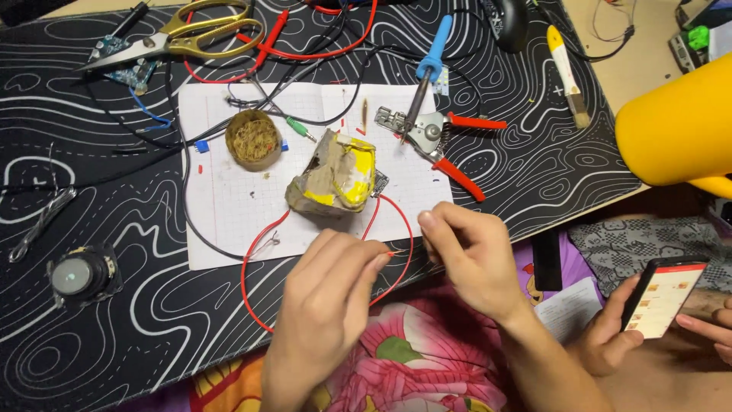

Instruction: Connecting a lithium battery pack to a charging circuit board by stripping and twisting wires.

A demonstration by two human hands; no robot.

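both hands meet at the desk edge: the left hand (pixel 328 294) pinches the bare end of the red wire (pixel 248 267), the right hand (pixel 471 255) has fingers curled narrow, perhaps on its tip. the wire loops from the taped cardboard box (pixel 332 183) on the grid paper (pixel 221 191).

Thin red wire (pixel 255 263) loops beside the taped cardboard box (pixel 333 177).
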